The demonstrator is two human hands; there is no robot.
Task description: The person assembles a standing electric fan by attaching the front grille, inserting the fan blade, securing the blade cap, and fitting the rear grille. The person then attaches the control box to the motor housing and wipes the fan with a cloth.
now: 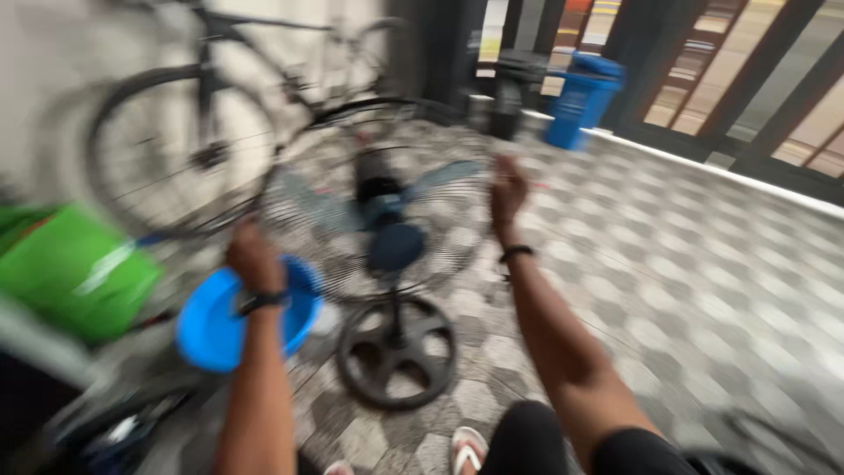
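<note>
Two hands reach for one big round wire-cage pedestal fan (382, 207), and that fan is the thing I watch most. It stands on the patterned tile floor (703, 290), right in front of me, on a thin pole that ends in a heavy round black base (397, 352). I think the base is wide and heavy so the fan does not tip over. The cage is made of thin wires, with a dark blue round cap in the middle and pale blue blades behind it. The picture is blurry, so small parts are hard to see.

My left hand (255, 257) is at the left rim of the cage and my right hand (507, 192) is at the right rim, one on each side. That looks like a way to keep the cage steady. I cannot tell if the fingers are closed on the wire or only near it. Both wrists wear a dark band.

Just under my left hand sits a bright blue round plastic bowl (211, 325). Farther left is a green plastic tub (75, 273). Behind the fan leans a black bicycle (189, 132), and far back stands a blue plastic bin (582, 98).
</note>
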